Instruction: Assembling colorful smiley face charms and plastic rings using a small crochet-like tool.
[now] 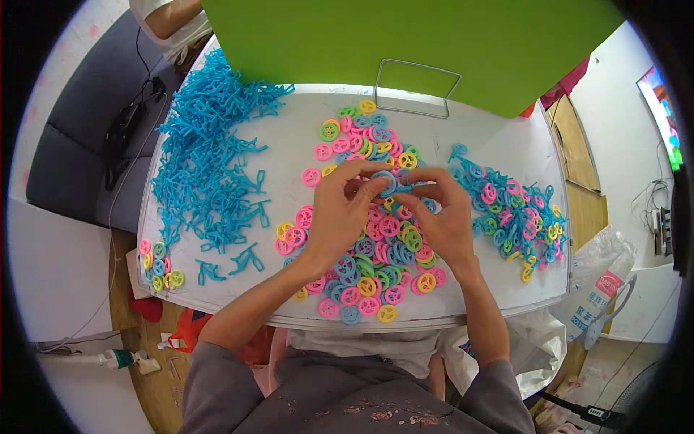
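Over the middle of the table, my left hand pinches a small blue plastic wheel between thumb and fingers. My right hand closes from the other side on a blue plastic forked piece, which meets the wheel; the fingers partly cover where they join. Beneath both hands spreads a heap of small spoked wheels in pink, blue, green and yellow. A large pile of loose blue forked pieces covers the table's left side. To the right lies a pile of blue pieces with coloured wheels on them.
A green panel rises along the far edge of the white table, with a wire frame before it. Several wheels lie at the left corner. Another person's arm shows at the far left. Plastic bags hang at right.
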The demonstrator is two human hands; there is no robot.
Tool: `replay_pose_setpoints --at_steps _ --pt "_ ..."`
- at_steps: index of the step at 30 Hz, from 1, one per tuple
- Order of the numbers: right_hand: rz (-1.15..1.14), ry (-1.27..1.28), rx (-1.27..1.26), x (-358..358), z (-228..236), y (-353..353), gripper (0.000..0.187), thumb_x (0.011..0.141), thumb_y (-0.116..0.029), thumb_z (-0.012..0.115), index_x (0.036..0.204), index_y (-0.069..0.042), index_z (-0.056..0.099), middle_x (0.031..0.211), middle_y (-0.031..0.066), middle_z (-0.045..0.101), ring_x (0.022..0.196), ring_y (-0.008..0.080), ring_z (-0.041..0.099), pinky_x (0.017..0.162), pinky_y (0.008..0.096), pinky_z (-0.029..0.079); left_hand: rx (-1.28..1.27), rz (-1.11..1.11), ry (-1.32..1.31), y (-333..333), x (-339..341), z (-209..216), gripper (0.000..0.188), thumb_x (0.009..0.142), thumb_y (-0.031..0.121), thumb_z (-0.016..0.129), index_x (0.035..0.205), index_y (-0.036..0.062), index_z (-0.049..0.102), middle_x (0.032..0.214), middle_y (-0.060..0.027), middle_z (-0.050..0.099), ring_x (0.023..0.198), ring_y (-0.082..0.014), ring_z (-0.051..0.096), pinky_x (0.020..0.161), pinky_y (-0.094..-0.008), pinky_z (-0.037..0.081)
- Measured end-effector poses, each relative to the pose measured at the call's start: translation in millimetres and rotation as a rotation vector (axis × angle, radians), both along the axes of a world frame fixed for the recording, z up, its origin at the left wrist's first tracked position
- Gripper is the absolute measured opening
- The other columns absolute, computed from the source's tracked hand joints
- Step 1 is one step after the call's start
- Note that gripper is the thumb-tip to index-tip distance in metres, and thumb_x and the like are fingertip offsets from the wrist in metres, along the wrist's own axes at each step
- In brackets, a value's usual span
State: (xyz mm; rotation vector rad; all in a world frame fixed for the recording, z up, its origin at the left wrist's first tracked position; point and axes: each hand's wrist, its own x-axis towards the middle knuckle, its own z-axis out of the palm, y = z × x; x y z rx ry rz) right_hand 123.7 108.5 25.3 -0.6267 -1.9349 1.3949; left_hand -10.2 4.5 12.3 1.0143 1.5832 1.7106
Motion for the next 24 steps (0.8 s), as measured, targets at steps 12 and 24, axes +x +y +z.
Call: replay_pose_setpoints --at_steps 12,24 --pt "-0.029 0.002 0.520 -3 -4 2 0.018 0.074 0.001 0.072 0.089 0.001 0.063 0.091 0.0099 0.063 0.079 0.0239 0.062 0.071 0.0322 0.050 0.184 0.042 -0.253 0 9 12 0.020 0.093 0.004 0.055 0.111 -0.0031 0.057 0.100 -0.0101 0.063 0.091 -0.0156 0.064 0.077 -0.0279 0.056" --pt "-0.059 -0.054 0.723 2 -3 7 0.021 0.073 -0.003 0.073 0.094 -0.003 0.069 0.092 0.0097 0.069 0.085 0.0263 0.066 0.077 0.0356 0.052 0.197 0.134 0.108 4 15 -2 0.017 0.088 -0.003 0.056 0.103 -0.0004 0.066 0.091 -0.0092 0.059 0.080 -0.0165 0.064 0.066 -0.0252 0.053"
